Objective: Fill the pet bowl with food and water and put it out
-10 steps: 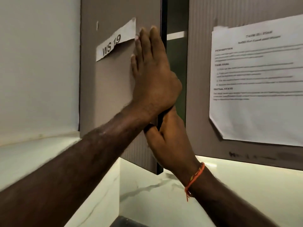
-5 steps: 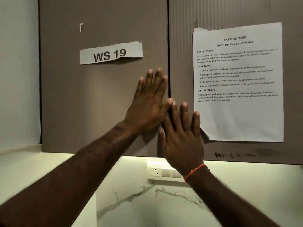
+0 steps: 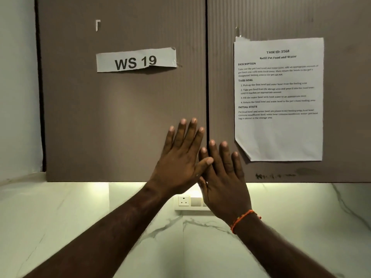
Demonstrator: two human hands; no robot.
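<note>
1. Landmark: the vertical seam [image 3: 206, 87] where the two brown cabinet doors meet. All positions below are given relative to it.
2. My left hand [image 3: 180, 157] is raised just left of the seam, low on the left door [image 3: 120, 117]. Fingers are straight and spread, palm toward the panel. It holds nothing. I cannot tell whether the palm presses the door or stands just off it.
3. My right hand [image 3: 224, 177] is raised just right of the seam and lower than the left, over the bottom edge of the right door [image 3: 220, 77]. Fingers are extended, and it grips nothing. Contact with the door cannot be confirmed.
4. My left thumb crosses the seam and overlaps the index finger of my right hand.
5. An orange thread band [image 3: 244, 219] circles my right wrist.
6. Both doors are shut flush at the seam.
7. Left of the seam, high up: a paper label [image 3: 136, 60] reading "WS 19".
8. Right of the seam: a printed task sheet [image 3: 279, 127], lower left corner curled.
9. Below the seam: a white wall socket [image 3: 183, 200] on the marble-patterned wall [image 3: 100, 207].
10. The pet bowl is not in view, nor is any food or water.
</note>
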